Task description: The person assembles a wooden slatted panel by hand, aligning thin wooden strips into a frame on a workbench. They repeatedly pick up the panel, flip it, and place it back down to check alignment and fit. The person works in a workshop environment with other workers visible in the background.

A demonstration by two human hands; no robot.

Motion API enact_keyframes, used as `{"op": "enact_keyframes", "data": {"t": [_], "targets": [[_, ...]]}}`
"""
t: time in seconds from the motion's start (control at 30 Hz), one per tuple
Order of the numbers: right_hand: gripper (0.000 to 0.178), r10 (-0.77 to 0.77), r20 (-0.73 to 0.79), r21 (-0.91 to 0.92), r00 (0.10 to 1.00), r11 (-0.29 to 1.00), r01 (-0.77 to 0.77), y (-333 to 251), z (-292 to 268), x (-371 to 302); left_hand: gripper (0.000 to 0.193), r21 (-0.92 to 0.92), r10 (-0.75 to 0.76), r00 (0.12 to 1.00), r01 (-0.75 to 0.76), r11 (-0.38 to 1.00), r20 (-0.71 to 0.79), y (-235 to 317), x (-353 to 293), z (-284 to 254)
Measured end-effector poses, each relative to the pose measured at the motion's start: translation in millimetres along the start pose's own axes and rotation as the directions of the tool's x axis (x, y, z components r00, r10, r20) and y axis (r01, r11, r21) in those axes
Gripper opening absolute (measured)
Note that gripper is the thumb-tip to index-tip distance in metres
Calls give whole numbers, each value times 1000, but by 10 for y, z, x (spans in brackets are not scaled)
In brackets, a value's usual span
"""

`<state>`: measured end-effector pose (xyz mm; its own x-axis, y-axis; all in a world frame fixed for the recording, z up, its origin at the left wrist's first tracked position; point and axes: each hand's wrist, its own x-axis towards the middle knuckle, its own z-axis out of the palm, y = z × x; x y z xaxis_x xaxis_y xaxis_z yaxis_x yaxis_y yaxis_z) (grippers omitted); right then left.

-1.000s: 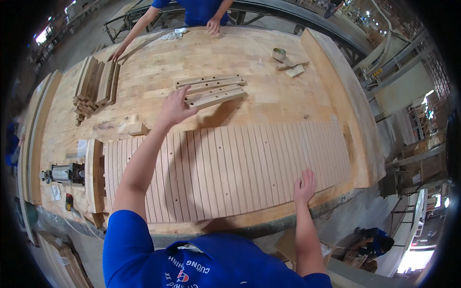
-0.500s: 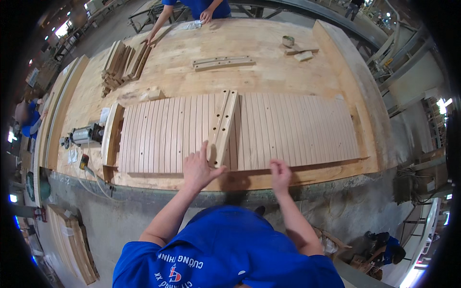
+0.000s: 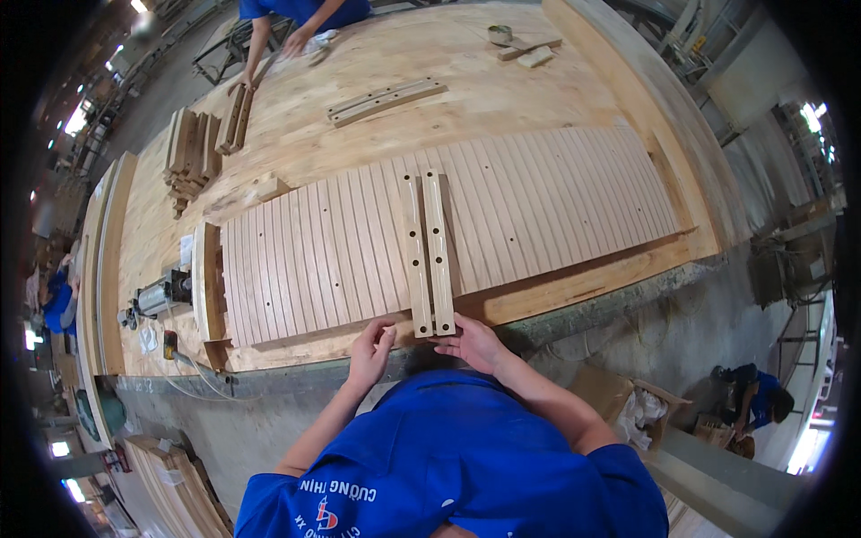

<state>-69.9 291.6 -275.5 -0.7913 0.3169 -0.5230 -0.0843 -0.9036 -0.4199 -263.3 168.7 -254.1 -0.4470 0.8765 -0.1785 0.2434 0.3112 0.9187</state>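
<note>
Two pale wooden strips with dark drilled holes, a left strip (image 3: pixel 416 269) and a right strip (image 3: pixel 440 269), lie side by side across a slatted wooden panel (image 3: pixel 309 260). Their near ends jut past the panel's front edge. My right hand (image 3: pixel 473 345) grips the near end of the right strip, thumb above and fingers partly hidden beneath. Just left of the strips, apart from them, is my left hand (image 3: pixel 369 354) with curled fingers; whatever they may hold is hidden.
Across the workbench (image 3: pixel 296 152), a co-worker's hand (image 3: pixel 246 81) touches wooden strips beside a stacked pile (image 3: pixel 191 148). Another drilled pair (image 3: pixel 386 100) lies beyond the panel. A pneumatic cylinder (image 3: pixel 164 294) sits at left, wood pieces (image 3: pixel 536 57) and a small tin (image 3: pixel 500 34) at far right.
The two drilled strips have come nearer me and now lie straighter, past the panel's edge. My right hand has moved left onto one; my left hand has drawn back and curled. The view has turned.
</note>
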Motion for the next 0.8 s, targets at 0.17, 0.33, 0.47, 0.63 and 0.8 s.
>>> {"op": "enact_keyframes", "data": {"t": [0.17, 0.33, 0.47, 0.63, 0.8], "targets": [[36, -91, -55, 356, 994, 929, 105, -150, -401, -241, 36, -224, -255, 917, 330, 917, 308, -219, 75, 56], [15, -445, -305, 215, 842, 829, 516, -830, -943, -869, 44, -402, -535, 822, 564, 721, 194, -221, 99, 376], [14, -713, -338, -41, 615, 664, 747, -1634, -1576, -1604, 33, -492, -604, 754, 640, 590, 257, -205, 15, 703], [27, -875, -407, -539, 260, 461, 705, -2779, -2518, -2187, 21, -802, -643, 718, 535, 264, 267, -171, -69, 1049], [26, -840, -480, -523, 253, 505, 687, -3498, -3204, -2275, 17, -737, -734, 675, 535, 413, 78, 61, -188, 1492]]}}
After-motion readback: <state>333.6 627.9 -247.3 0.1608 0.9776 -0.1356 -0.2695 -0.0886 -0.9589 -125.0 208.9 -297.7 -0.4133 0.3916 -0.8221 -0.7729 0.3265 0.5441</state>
